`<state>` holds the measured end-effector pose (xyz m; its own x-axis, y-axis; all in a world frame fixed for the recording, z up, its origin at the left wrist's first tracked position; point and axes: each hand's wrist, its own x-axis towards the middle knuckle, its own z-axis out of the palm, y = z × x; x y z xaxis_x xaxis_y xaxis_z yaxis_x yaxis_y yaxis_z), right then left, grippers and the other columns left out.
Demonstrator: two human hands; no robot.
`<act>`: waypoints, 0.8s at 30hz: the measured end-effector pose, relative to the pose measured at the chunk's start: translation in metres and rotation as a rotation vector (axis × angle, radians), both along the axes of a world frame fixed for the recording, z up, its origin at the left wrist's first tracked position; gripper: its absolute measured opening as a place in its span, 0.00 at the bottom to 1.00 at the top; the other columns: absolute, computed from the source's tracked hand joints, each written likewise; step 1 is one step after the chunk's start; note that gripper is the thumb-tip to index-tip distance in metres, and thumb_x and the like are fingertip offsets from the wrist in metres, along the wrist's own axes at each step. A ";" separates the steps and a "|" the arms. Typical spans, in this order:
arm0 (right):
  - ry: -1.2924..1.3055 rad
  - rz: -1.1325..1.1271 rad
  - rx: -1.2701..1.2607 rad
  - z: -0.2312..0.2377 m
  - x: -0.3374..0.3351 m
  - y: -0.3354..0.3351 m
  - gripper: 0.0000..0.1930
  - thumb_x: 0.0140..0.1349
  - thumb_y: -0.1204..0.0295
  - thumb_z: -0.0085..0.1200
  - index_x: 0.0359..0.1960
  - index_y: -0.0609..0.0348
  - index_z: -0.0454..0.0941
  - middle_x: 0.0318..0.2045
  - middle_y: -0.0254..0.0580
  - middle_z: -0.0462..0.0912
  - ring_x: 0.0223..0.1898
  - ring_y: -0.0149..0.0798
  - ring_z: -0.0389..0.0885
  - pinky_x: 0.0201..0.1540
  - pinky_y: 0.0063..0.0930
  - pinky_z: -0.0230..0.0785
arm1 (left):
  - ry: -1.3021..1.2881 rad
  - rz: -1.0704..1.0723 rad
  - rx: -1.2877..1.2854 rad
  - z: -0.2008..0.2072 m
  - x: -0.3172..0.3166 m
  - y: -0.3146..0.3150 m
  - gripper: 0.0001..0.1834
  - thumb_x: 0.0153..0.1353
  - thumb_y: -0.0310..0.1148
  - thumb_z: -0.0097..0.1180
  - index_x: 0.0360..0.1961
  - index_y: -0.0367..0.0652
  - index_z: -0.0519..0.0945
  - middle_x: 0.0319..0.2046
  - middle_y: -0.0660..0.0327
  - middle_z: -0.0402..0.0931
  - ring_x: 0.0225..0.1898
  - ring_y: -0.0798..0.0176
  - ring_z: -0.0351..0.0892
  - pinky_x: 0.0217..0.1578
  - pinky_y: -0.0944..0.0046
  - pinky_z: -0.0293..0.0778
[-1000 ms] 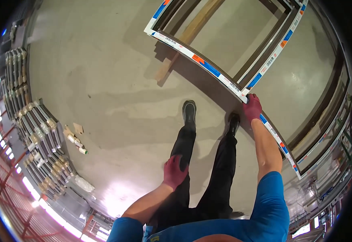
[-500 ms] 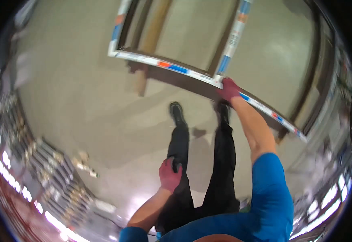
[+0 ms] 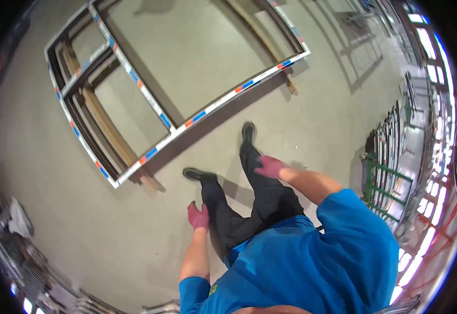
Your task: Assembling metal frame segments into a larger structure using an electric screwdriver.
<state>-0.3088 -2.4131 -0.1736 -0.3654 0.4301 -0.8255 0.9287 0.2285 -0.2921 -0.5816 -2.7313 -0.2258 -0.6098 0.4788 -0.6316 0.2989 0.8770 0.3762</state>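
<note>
My left hand (image 3: 198,216), in a dark pink glove, hangs beside my left thigh with its fingers curled. A small dark bit shows at its fingertips; what it is I cannot make out. In a matching glove, my right hand (image 3: 271,167) is in front of my right leg, fingers loosely apart and holding nothing I can see. Ahead of my feet lies a large dark frame (image 3: 207,111) with bars dividing it, its edges covered in white, blue and orange tape. Neither hand touches it. Wooden battens (image 3: 109,125) show beneath the frame.
At the right, a green metal rack (image 3: 391,176) holds several long profiles upright. A white bundle (image 3: 20,219) lies at the far left, near stacked material (image 3: 32,275). Grey floor (image 3: 118,235) extends around my feet.
My right hand has let go of the frame's taped edge and come back toward my body. My view has turned, so the frame now appears further left, with its other end showing.
</note>
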 end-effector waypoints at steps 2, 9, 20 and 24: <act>-0.069 -0.203 0.061 0.030 0.060 -0.008 0.34 0.64 0.45 0.58 0.61 0.61 0.77 0.60 0.62 0.79 0.63 0.60 0.77 0.66 0.46 0.70 | 0.039 -0.043 0.007 0.013 -0.024 -0.016 0.31 0.62 0.46 0.65 0.60 0.37 0.77 0.57 0.44 0.77 0.58 0.41 0.79 0.59 0.48 0.75; -0.232 -0.582 0.063 0.036 0.263 -0.028 0.31 0.59 0.45 0.58 0.55 0.57 0.84 0.57 0.58 0.83 0.59 0.59 0.81 0.64 0.46 0.73 | 0.075 -0.239 -0.232 0.076 -0.028 0.028 0.33 0.59 0.48 0.66 0.59 0.34 0.78 0.54 0.43 0.81 0.55 0.41 0.82 0.58 0.48 0.76; 0.219 -1.125 0.089 0.045 0.325 -0.002 0.21 0.68 0.56 0.60 0.49 0.65 0.84 0.45 0.59 0.88 0.49 0.53 0.87 0.53 0.41 0.77 | 0.208 -0.880 -0.151 -0.013 0.118 0.437 0.53 0.58 0.55 0.67 0.78 0.46 0.57 0.75 0.43 0.61 0.74 0.42 0.64 0.71 0.49 0.66; 0.067 -1.265 0.094 -0.001 0.371 -0.106 0.20 0.70 0.57 0.57 0.44 0.66 0.85 0.35 0.54 0.88 0.38 0.48 0.88 0.44 0.37 0.77 | 0.100 -0.972 -0.099 -0.093 0.225 0.624 0.53 0.55 0.48 0.71 0.78 0.46 0.57 0.70 0.45 0.67 0.68 0.41 0.71 0.65 0.45 0.73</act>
